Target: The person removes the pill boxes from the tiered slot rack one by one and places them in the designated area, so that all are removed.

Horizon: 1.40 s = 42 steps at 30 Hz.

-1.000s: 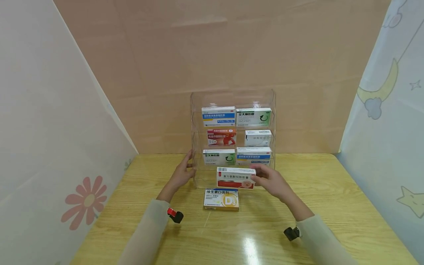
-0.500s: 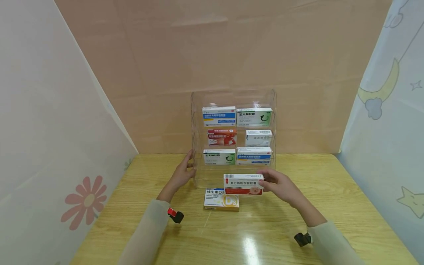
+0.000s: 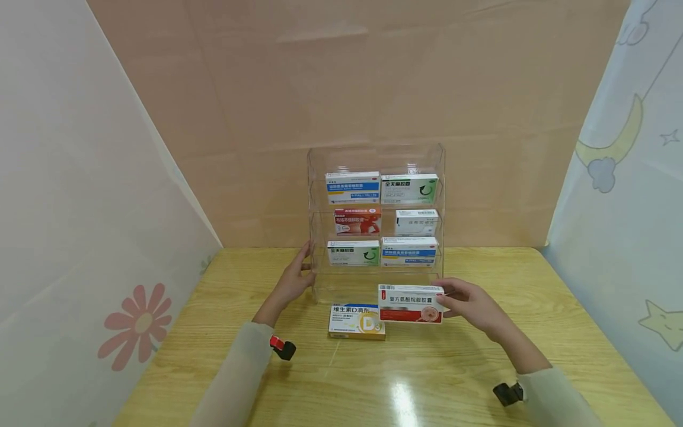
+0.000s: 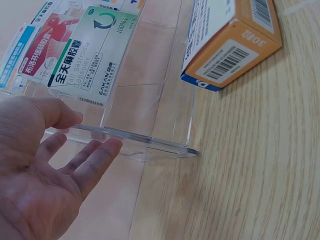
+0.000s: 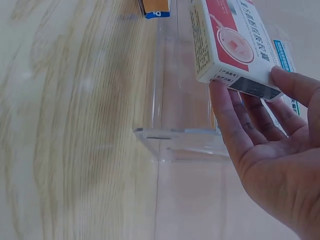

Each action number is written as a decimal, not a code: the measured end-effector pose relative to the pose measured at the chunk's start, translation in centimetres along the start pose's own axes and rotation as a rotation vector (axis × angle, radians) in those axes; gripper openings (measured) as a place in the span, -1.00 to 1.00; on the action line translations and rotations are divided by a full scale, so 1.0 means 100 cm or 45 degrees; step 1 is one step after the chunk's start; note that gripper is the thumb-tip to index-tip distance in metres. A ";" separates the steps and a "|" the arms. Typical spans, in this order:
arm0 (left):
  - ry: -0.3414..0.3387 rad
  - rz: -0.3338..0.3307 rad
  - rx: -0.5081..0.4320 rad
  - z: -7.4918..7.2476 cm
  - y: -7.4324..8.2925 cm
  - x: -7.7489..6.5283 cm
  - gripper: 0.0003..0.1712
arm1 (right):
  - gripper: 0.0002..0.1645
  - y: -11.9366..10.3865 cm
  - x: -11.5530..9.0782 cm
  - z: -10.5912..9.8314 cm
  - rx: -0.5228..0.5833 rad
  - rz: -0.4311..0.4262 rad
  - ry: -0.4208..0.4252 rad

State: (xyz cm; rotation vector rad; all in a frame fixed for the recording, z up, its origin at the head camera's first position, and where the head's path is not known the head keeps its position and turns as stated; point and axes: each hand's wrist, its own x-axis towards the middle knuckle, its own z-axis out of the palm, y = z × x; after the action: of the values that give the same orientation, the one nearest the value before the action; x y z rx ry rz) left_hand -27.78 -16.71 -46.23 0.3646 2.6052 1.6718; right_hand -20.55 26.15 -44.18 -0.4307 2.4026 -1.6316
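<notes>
A clear acrylic rack (image 3: 341, 284) stands upright on the table, its upper tiers holding several medicine boxes. My left hand (image 3: 292, 281) grips the rack's left side edge; in the left wrist view the thumb and fingers lie on either side of that panel. In my right hand (image 3: 472, 305), a white and red medicine box (image 3: 409, 304) is pinched by its right end, in front of the rack's lowest tier. Behind its left edge, a white and orange vitamin D box (image 3: 352, 321) lies on the table, partly covered in the head view.
On the rack are a red box (image 3: 356, 222), a green and white box (image 3: 408, 190), a blue and white box (image 3: 352, 188) and others. Wood-grain table (image 3: 299, 385) runs out to both sides. A tan backdrop (image 3: 256, 118) rises behind.
My right hand has moved right and down, carrying the white and red medicine box away from the rack's lowest tier. The left hand and the rack stay in place.
</notes>
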 end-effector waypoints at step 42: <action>-0.062 -0.018 0.002 -0.004 0.027 -0.013 -0.05 | -0.34 0.037 -0.010 -0.018 0.117 0.209 -0.180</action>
State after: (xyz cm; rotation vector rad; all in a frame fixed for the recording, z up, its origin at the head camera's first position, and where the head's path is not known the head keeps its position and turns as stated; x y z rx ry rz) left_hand -26.11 -16.28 -43.73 0.3807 2.5683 1.6351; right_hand -20.61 29.33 -46.95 -0.3125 2.1892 -1.5769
